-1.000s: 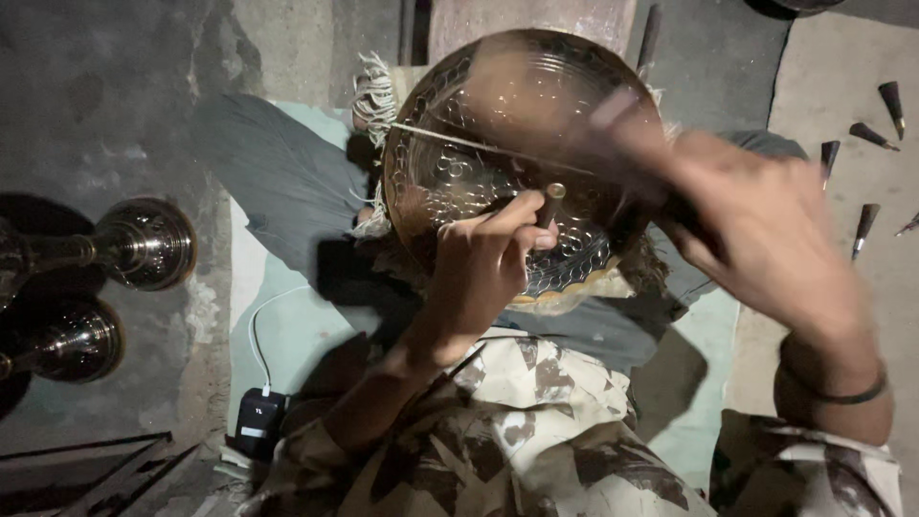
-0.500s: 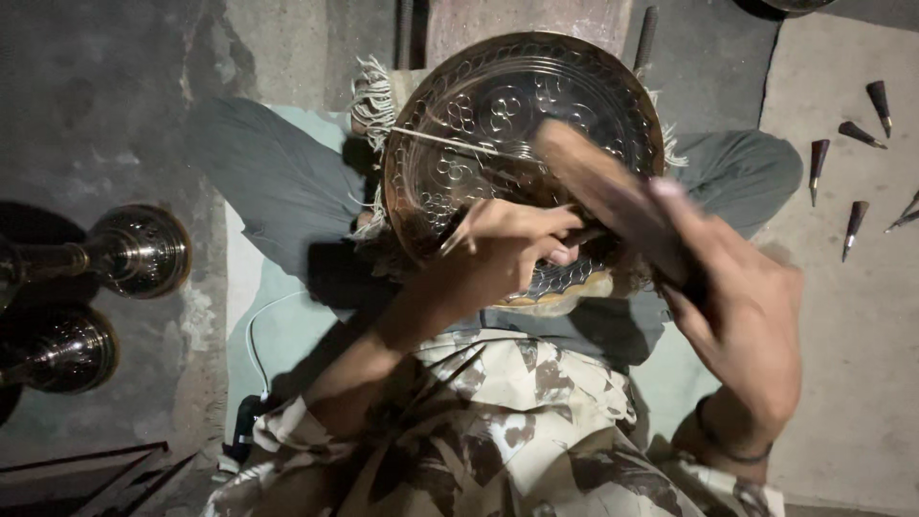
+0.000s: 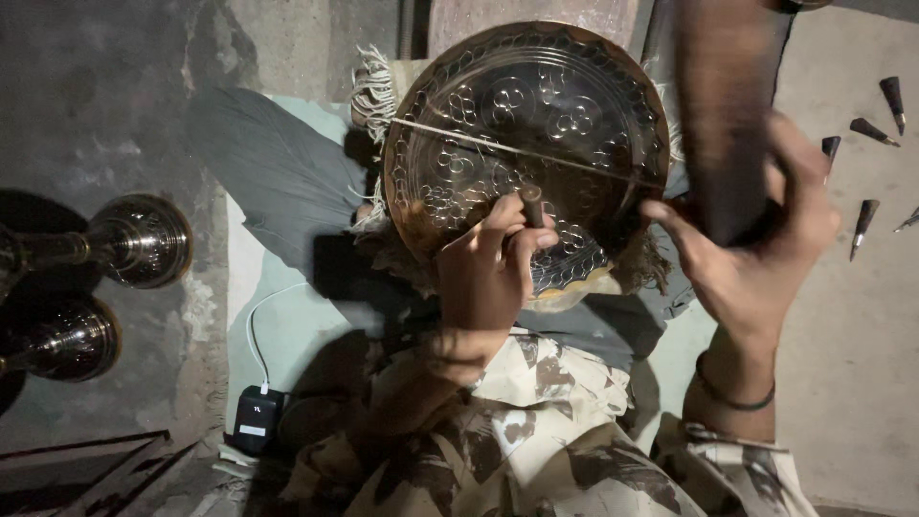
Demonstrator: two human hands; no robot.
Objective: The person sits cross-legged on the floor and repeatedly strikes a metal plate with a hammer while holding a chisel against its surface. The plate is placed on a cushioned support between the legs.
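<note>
A round engraved metal plate with flower patterns rests on my lap, a thin straight line running across it. My left hand is closed around a short metal punch held upright, its lower end on the plate's near part. My right hand grips a dark wooden mallet, blurred and raised to the right of the plate, above the punch.
Two shiny metal vessels lie on the floor at left. Several pointed punches lie on the floor at right. A black charger with a white cable sits on the pale cloth under my legs.
My right hand has lifted the mallet up and to the right, away from the punch. The left hand stays on the punch against the plate. The camera view has shifted slightly.
</note>
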